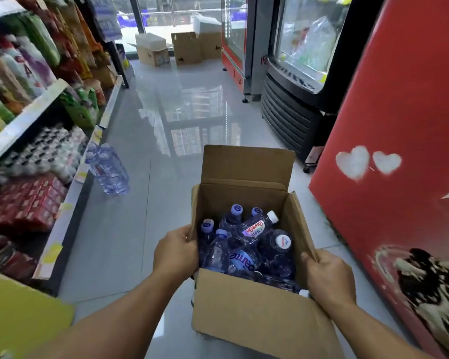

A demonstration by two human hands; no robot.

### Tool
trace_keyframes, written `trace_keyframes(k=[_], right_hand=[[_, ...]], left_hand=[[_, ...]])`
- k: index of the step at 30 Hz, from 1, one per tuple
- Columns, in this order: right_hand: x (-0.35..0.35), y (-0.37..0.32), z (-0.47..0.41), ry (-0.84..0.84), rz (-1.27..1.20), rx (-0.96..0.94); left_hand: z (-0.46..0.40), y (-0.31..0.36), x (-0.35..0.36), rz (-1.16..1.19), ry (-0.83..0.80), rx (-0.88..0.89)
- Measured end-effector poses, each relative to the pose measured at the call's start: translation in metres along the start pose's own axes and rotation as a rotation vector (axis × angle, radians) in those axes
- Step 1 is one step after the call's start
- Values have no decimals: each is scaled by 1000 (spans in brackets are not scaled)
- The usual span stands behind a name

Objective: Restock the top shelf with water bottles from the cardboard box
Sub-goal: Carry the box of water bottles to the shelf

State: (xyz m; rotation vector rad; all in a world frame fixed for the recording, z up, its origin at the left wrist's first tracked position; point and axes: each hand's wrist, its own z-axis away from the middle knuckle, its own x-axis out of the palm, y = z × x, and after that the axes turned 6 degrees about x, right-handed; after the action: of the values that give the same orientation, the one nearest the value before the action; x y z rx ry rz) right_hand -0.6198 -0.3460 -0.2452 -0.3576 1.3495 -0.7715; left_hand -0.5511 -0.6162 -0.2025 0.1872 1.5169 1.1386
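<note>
An open cardboard box (257, 317) is in front of me over the tiled floor, flaps up. Inside lie several blue-tinted water bottles (246, 244), some upright, some on their sides, with white and blue caps. My left hand (175, 251) grips the box's left wall, fingers over the rim. My right hand (328, 277) grips the right wall the same way. The shelving (36, 110) runs along the left; its top shelf edge (0, 9) shows at the upper left corner.
A shrink-wrapped pack of water bottles (108, 168) stands on the floor by the shelf base. A red cooler (399, 151) and a black display fridge (296, 99) line the right. More cardboard boxes (187, 51) sit at the aisle's far end.
</note>
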Motion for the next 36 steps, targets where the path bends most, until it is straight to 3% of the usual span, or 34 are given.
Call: trace_keyframes(k=[11,28,36], right_hand=[[-13,-56,-109,-92,-6,-53],[56,-209,-211,-21,101,-89],[76,-262,-258,-101,34,-22]], left_hand=[[-56,66,10,26,37,-98],[-254,40,-38,-4,85,-11],[-327,68,-65,-87,25,-47]])
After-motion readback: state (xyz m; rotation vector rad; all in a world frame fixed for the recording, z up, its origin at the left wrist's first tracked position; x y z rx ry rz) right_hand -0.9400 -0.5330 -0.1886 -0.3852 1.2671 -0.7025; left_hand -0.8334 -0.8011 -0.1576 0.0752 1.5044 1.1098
